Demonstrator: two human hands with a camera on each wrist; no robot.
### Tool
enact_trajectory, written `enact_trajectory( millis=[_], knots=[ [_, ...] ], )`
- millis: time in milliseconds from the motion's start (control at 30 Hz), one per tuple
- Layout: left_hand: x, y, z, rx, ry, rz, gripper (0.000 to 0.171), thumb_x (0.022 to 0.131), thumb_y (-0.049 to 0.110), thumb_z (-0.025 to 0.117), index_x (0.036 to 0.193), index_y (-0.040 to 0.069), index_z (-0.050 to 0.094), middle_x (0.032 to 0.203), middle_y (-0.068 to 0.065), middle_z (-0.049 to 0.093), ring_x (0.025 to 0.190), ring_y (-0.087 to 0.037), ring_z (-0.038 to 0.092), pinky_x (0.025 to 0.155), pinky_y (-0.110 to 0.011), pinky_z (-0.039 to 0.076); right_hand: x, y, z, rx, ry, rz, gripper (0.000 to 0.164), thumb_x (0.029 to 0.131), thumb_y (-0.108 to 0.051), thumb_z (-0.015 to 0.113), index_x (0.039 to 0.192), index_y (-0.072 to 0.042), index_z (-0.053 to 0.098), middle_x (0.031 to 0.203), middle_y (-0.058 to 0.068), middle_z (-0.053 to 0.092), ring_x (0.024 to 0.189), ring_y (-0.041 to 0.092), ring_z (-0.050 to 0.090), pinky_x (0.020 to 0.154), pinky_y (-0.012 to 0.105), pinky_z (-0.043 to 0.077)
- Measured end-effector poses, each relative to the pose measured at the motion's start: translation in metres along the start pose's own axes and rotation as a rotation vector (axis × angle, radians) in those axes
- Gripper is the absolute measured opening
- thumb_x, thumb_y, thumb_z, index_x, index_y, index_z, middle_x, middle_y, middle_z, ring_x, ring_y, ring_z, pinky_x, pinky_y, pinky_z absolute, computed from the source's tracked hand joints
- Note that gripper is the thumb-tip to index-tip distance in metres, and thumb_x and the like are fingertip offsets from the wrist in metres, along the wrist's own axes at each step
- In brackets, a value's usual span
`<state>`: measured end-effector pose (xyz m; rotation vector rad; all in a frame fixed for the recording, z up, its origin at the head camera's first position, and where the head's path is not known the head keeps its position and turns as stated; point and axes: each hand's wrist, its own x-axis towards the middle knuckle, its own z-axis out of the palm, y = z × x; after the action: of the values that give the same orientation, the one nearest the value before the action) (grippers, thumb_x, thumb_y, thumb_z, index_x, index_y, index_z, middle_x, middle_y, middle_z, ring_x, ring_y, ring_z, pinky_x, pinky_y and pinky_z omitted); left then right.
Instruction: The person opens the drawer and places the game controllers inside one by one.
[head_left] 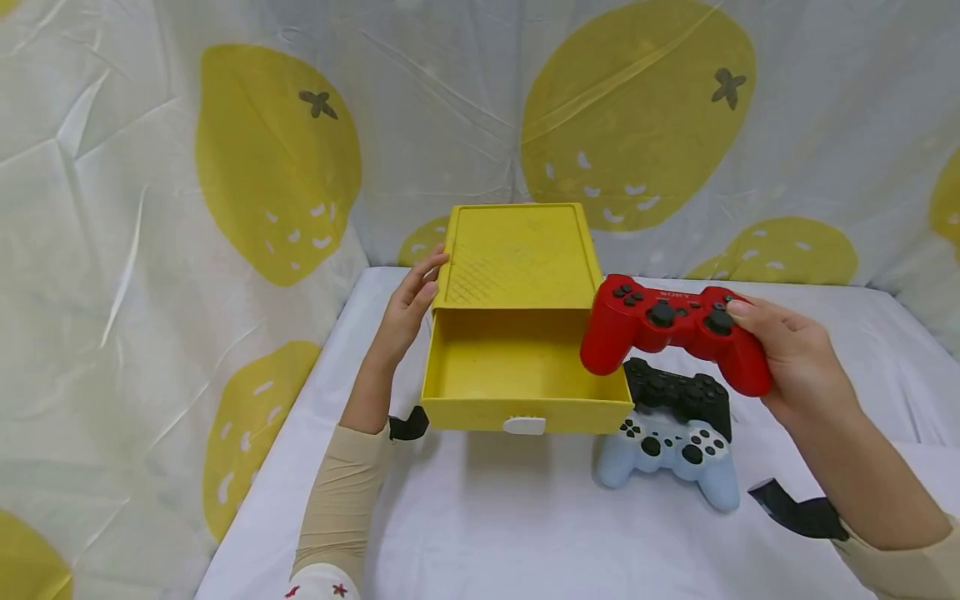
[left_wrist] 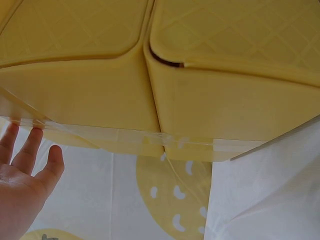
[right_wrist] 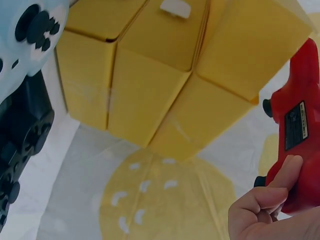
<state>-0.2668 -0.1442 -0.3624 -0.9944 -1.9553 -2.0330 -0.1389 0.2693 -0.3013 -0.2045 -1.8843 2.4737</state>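
Note:
A red game controller (head_left: pixel 686 333) is in my right hand (head_left: pixel 802 358), with the thumb on its face by the right stick and the fingers curled behind. In the right wrist view, the back of the red controller (right_wrist: pixel 310 167) shows its dark label. The yellow drawer box (head_left: pixel 517 250) stands mid-table, its top drawer (head_left: pixel 480 415) pulled out toward me, the visible inside bare. My left hand (head_left: pixel 408 308) rests its fingertips against the box's left side. Seen from the left wrist, the fingers of that hand (left_wrist: pixel 25 175) are extended along the wall, near clear tape.
On the white-covered table (head_left: pixel 525 517), a black controller (head_left: pixel 678 392) and a light blue controller (head_left: pixel 671 450) lie to the right of the drawer. A lemon-print curtain (head_left: pixel 435 125) hangs behind and at the left. A white handle (head_left: pixel 525 426) is on the drawer front.

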Motion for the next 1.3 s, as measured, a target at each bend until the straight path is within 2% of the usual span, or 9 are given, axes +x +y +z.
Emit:
enact_trajectory(
  millis=[100, 200, 233, 333, 600, 733, 933, 1100, 1300],
  knots=[
    [0.000, 0.001, 0.000, 0.005, -0.002, 0.010, 0.070, 0.100, 0.045, 0.051, 0.143, -0.008, 0.038, 0.158, -0.015, 0.025, 0.146, -0.026, 0.021, 0.117, -0.046, 0.016, 0.000, 0.001, 0.011, -0.047, -0.024, 0.026, 0.035, 0.099, -0.024, 0.058, 0.135, -0.022, 0.057, 0.122, -0.002, 0.043, 0.105, 0.015, 0.047, 0.069, 0.026, 0.057],
    [0.000, 0.001, 0.000, 0.001, -0.002, 0.017, 0.067, 0.101, 0.042, 0.051, 0.143, -0.009, 0.037, 0.158, -0.017, 0.023, 0.146, -0.026, 0.020, 0.117, -0.048, 0.015, 0.000, 0.002, 0.023, -0.102, -0.031, 0.044, 0.057, 0.099, -0.028, 0.059, 0.150, -0.013, 0.039, 0.121, -0.002, 0.044, 0.103, 0.014, 0.050, 0.069, 0.025, 0.057],
    [0.000, 0.001, 0.000, 0.000, -0.002, 0.015, 0.067, 0.102, 0.042, 0.050, 0.143, -0.009, 0.037, 0.158, -0.017, 0.024, 0.146, -0.025, 0.020, 0.117, -0.047, 0.016, 0.000, 0.002, 0.027, -0.118, -0.033, 0.051, 0.062, 0.099, -0.029, 0.060, 0.152, -0.011, 0.033, 0.121, -0.002, 0.044, 0.103, 0.014, 0.049, 0.070, 0.025, 0.057],
    [-0.001, 0.001, -0.001, 0.001, 0.000, 0.007, 0.068, 0.100, 0.044, 0.051, 0.143, -0.007, 0.038, 0.158, -0.015, 0.024, 0.145, -0.024, 0.022, 0.117, -0.046, 0.016, 0.001, 0.004, 0.038, -0.139, -0.043, 0.063, 0.067, 0.098, -0.031, 0.061, 0.153, -0.008, 0.032, 0.122, -0.002, 0.046, 0.104, 0.015, 0.049, 0.070, 0.026, 0.057],
    [0.000, -0.002, 0.000, 0.010, 0.005, 0.000, 0.072, 0.098, 0.050, 0.052, 0.143, -0.005, 0.040, 0.159, -0.012, 0.026, 0.145, -0.018, 0.023, 0.116, -0.044, 0.019, 0.000, 0.008, 0.060, -0.133, -0.084, 0.049, 0.059, 0.095, -0.030, 0.066, 0.146, -0.008, 0.045, 0.119, -0.001, 0.056, 0.101, 0.013, 0.058, 0.073, 0.027, 0.057],
    [0.001, -0.002, 0.002, 0.014, -0.001, 0.010, 0.074, 0.098, 0.051, 0.053, 0.143, -0.006, 0.040, 0.158, -0.011, 0.027, 0.145, -0.021, 0.024, 0.116, -0.048, 0.018, -0.001, 0.008, 0.069, -0.146, -0.094, 0.034, 0.055, 0.093, -0.029, 0.069, 0.141, -0.008, 0.052, 0.112, -0.003, 0.063, 0.097, 0.013, 0.063, 0.074, 0.027, 0.057],
    [0.002, -0.001, 0.004, 0.010, -0.006, 0.005, 0.074, 0.097, 0.051, 0.053, 0.144, -0.005, 0.040, 0.158, -0.009, 0.027, 0.144, -0.027, 0.025, 0.116, -0.045, 0.020, -0.003, 0.005, 0.080, -0.230, -0.077, 0.001, 0.070, 0.090, -0.032, 0.072, 0.148, -0.004, 0.042, 0.116, 0.001, 0.058, 0.097, 0.013, 0.063, 0.073, 0.026, 0.057],
    [0.002, -0.001, 0.004, 0.009, -0.003, 0.001, 0.076, 0.096, 0.053, 0.053, 0.144, -0.005, 0.040, 0.158, -0.009, 0.027, 0.144, -0.026, 0.024, 0.116, -0.045, 0.020, -0.007, 0.003, 0.088, -0.274, -0.092, -0.080, 0.067, 0.091, -0.029, 0.072, 0.146, -0.004, 0.044, 0.107, -0.002, 0.066, 0.092, 0.012, 0.067, 0.072, 0.028, 0.057],
    [0.003, -0.001, 0.006, 0.022, -0.005, 0.000, 0.076, 0.096, 0.054, 0.053, 0.144, -0.005, 0.040, 0.158, -0.013, 0.026, 0.144, -0.020, 0.026, 0.116, -0.046, 0.020, -0.011, 0.001, 0.100, -0.456, -0.094, -0.151, 0.063, 0.091, -0.035, 0.070, 0.145, -0.010, 0.048, 0.103, -0.005, 0.068, 0.092, 0.010, 0.068, 0.071, 0.029, 0.057]
  ],
)
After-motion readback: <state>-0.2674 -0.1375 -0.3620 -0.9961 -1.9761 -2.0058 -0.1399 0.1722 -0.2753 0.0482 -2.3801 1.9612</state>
